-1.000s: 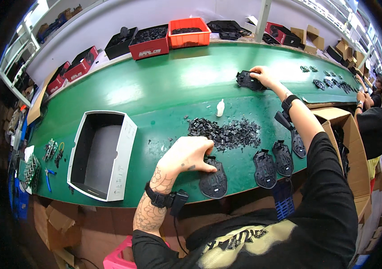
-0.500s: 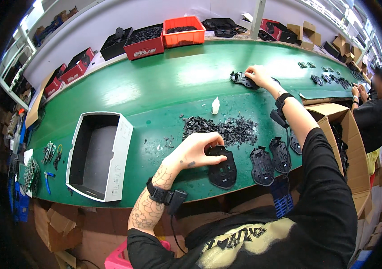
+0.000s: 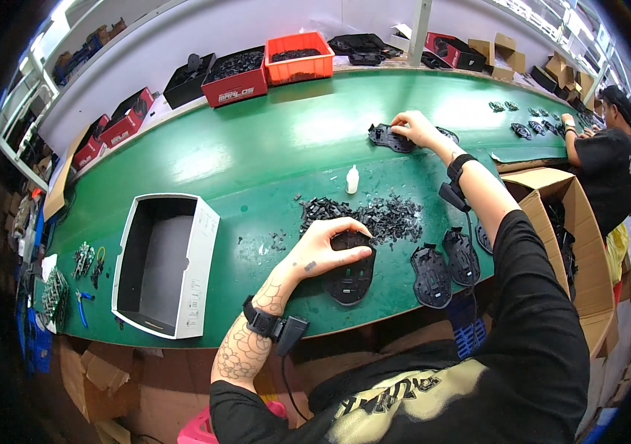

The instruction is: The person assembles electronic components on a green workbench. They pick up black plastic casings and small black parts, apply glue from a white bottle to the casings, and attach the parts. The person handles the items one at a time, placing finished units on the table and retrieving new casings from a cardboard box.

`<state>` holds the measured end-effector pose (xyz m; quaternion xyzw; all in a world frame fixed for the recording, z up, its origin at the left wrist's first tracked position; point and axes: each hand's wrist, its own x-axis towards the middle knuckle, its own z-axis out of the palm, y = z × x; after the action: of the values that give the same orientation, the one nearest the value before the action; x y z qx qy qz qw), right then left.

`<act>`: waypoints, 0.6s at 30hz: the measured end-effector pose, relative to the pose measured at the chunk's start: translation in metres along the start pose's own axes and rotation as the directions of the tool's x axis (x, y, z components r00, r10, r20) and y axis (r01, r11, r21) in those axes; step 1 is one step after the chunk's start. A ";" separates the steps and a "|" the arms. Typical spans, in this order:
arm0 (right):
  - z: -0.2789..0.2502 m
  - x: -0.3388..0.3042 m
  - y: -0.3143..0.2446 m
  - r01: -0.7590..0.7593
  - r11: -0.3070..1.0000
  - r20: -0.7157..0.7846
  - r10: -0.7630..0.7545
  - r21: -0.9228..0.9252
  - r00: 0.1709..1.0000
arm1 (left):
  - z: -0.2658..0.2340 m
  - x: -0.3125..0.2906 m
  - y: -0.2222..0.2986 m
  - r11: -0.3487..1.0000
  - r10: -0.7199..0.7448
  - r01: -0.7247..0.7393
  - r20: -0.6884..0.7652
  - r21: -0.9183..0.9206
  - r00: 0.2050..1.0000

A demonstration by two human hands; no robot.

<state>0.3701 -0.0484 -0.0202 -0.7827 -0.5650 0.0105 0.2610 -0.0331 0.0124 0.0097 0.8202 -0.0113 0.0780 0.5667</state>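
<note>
Near the front of the green bench, my left hand grips a flat black mouse base between thumb and fingers. My right hand reaches farther out and pinches a black mouse shell part lying on the green surface. Another dark part shows behind that wrist. Just beyond my left hand spreads a heap of small black plastic pieces, with a small white bottle standing behind it. To the right of my left hand lie more mouse bases, partly overlapping.
An open white box with a dark inside stands left, beside blue-handled pliers and circuit boards. Along the back sit an orange bin and a red box of black parts. A cardboard box and a co-worker are at right.
My right hand has shifted slightly left, and the shell part there has moved with it. My left hand has drawn the mouse base a little to the left and tilted it.
</note>
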 end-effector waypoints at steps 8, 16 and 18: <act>-0.011 -0.006 -0.012 0.073 0.990 -0.015 -0.075 -0.120 0.997 | 0.000 -0.003 0.001 1.000 -0.025 0.025 0.009 -0.007 1.000; -0.032 -0.016 -0.013 0.139 0.971 0.044 -0.133 -0.193 0.990 | 0.000 -0.001 0.003 0.998 -0.056 0.056 -0.003 -0.017 0.998; -0.040 -0.020 -0.023 0.090 0.978 -0.037 -0.098 -0.190 0.994 | 0.001 -0.002 0.001 0.998 -0.060 0.059 -0.026 -0.031 0.998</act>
<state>0.3548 -0.0771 0.0189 -0.7762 -0.5936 -0.0734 0.1994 -0.0348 0.0113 0.0106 0.8103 0.0197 0.0722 0.5813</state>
